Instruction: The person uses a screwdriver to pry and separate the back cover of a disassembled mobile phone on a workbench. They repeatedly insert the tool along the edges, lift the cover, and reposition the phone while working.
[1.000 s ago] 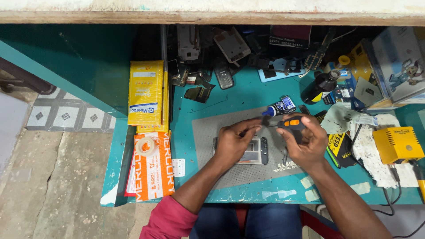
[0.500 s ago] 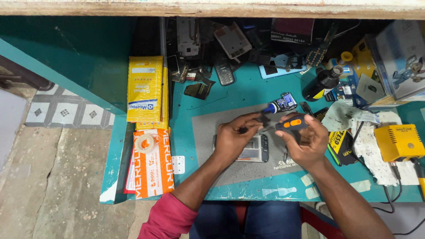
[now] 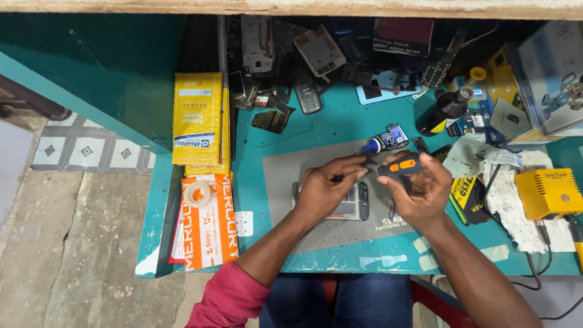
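Both hands are over the grey work mat [image 3: 285, 182] on the teal bench [image 3: 340, 121]. Right hand [image 3: 419, 191] is closed around a dark tool with an orange grip [image 3: 401, 165], held roughly level. Left hand [image 3: 325, 188] has its fingertips pinched at the tool's front end; whether it holds a bit or just the tip I cannot tell — too small.

The opened phone [image 3: 352, 203] lies flat on the mat, directly under and partly hidden by the left hand, which hovers above it without clearly touching it.

Progress, as a judgement: the phone looks already opened up, insides facing up, and the tool is being handled above it rather than applied to it. So the opening looks done and the work on the phone itself is not yet under way in this view. Nothing shows any refitted parts.

Counts:
- one phone on the mat
- one orange-grip tool
- one small blue-capped tube [image 3: 382, 141] just beyond the hands
- one dark bottle [image 3: 443, 112] to the right of it
- one yellow box-shaped unit [image 3: 549, 193] with a cable, far right
- one roll of clear tape [image 3: 199, 194] lying on orange packets at the left edge
- a yellow packet [image 3: 195, 118] above those
- a pile of old handsets and phone parts [image 3: 303, 67] at the back — too jumbled to count
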